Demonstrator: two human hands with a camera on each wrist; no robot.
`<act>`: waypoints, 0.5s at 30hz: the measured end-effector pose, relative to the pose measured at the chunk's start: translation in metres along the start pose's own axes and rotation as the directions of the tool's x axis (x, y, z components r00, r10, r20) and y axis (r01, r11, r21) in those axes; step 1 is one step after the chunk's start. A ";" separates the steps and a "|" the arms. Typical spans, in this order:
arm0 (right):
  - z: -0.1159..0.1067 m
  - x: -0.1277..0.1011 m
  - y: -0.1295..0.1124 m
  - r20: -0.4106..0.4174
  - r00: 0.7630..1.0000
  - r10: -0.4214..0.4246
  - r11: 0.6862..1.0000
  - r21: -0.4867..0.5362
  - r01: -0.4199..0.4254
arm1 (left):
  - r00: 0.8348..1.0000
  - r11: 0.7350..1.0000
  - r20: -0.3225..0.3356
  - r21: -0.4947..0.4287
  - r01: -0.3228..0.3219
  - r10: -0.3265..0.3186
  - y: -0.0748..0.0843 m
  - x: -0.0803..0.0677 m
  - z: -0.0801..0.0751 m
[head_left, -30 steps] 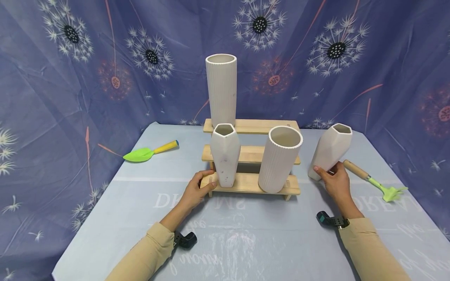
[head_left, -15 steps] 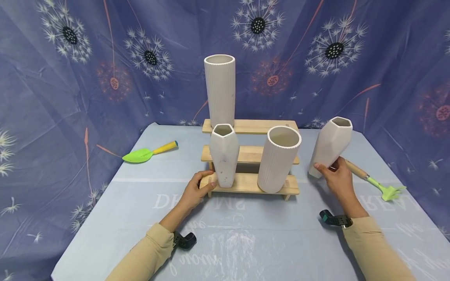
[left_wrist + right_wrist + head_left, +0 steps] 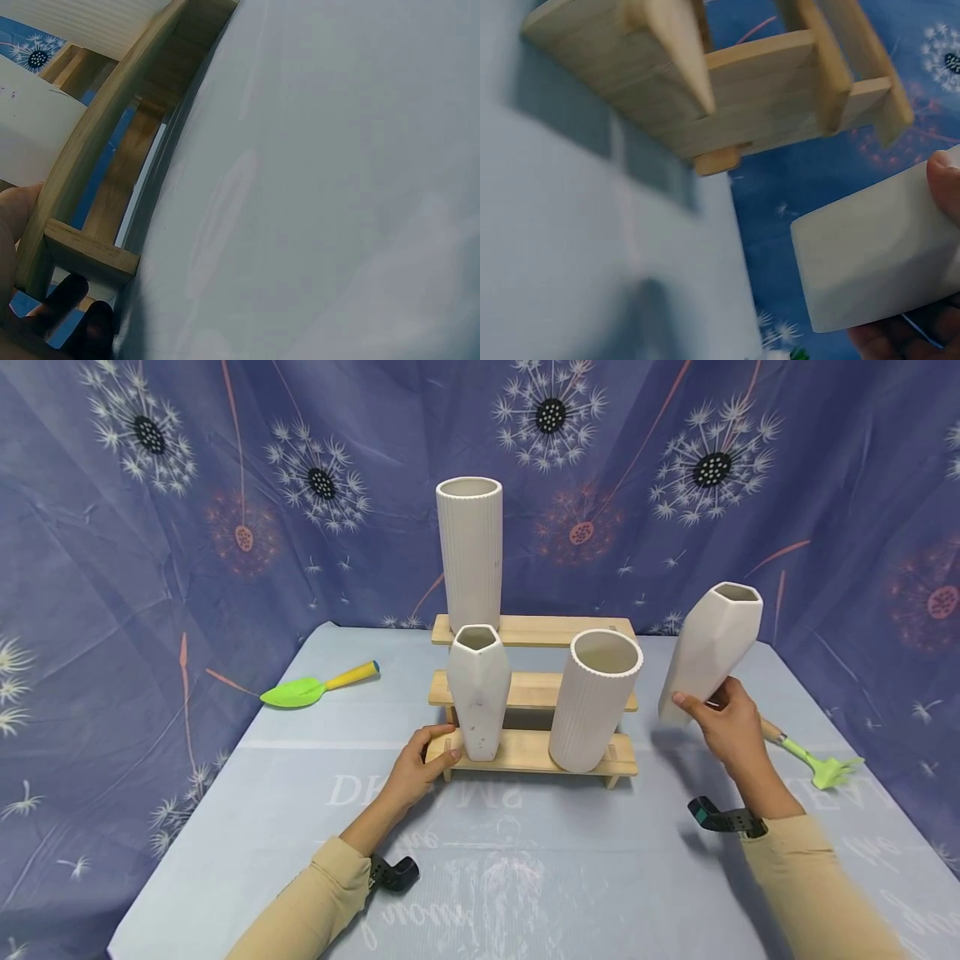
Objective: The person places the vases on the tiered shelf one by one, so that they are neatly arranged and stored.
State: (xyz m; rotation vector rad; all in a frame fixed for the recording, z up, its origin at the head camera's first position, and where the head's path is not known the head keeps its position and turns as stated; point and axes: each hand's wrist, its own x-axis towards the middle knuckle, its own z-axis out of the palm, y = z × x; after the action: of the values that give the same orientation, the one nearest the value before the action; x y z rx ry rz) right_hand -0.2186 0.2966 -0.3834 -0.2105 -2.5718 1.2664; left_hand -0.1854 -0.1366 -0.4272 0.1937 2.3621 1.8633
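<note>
My right hand (image 3: 723,718) grips the base of a white faceted vase (image 3: 711,650) and holds it tilted in the air, right of the wooden stepped shelf (image 3: 532,693). In the right wrist view the vase's base (image 3: 877,259) shows with a fingertip on it. My left hand (image 3: 420,764) holds the left end of the shelf's lowest step (image 3: 82,255). A second faceted vase (image 3: 478,689) and a short ribbed vase (image 3: 595,697) stand on that step. A tall ribbed vase (image 3: 470,552) stands on the top step.
A green trowel with a yellow handle (image 3: 318,685) lies on the pale blue table (image 3: 525,860) at the left. A green hand rake with a wooden handle (image 3: 813,760) lies at the right, behind my right hand. A dandelion-print cloth hangs all round.
My right hand has lifted the faceted vase off the table and raised it. The left hand has stayed on the shelf's end.
</note>
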 end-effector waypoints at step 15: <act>-0.014 0.009 -0.035 0.053 0.998 -0.015 1.000 0.015 0.014 | 1.000 1.000 -0.006 0.009 -0.012 0.012 -0.001 0.000 0.000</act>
State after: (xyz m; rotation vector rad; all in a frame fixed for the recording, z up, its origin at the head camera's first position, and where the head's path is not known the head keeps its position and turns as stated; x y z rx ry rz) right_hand -0.2234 0.2879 -0.3457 -0.1568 -2.6028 1.3015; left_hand -0.1852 -0.1369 -0.4277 0.2041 2.3791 1.8617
